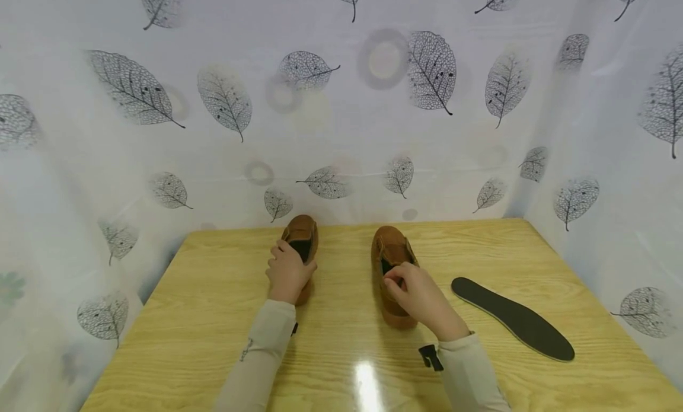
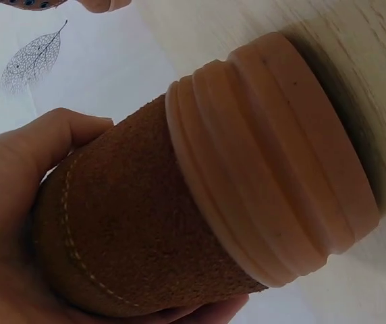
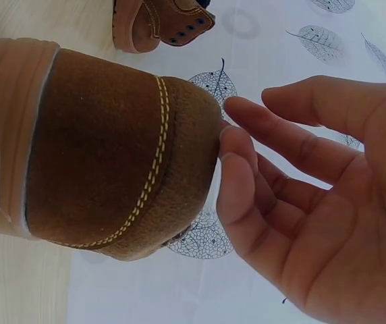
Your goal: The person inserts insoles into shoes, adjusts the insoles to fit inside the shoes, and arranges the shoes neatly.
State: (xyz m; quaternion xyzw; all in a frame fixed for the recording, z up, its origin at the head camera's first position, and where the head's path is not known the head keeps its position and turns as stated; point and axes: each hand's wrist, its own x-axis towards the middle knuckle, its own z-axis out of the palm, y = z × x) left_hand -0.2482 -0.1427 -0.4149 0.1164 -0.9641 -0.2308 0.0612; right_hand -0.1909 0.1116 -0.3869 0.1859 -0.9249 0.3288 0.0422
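Two brown suede loafers stand on the table, toes toward the curtain. My left hand (image 1: 288,272) grips the left shoe (image 1: 302,225), thumb on one side and fingers on the other; the left wrist view shows them around its stitched heel (image 2: 132,223). Over the opening of the right shoe (image 1: 399,318) is my right hand (image 1: 424,296). In the right wrist view its fingers are loosely bent, the thumb apart from them, and the fingertips (image 3: 237,185) come right up to the heel collar. A dark insole (image 1: 512,314) lies flat to the right of that shoe.
The light wood table (image 1: 336,353) ends at the back against a white curtain (image 1: 341,121) printed with leaves, which also hangs at both sides. A black strap end (image 1: 430,357) sticks out by the right sleeve (image 1: 469,370).
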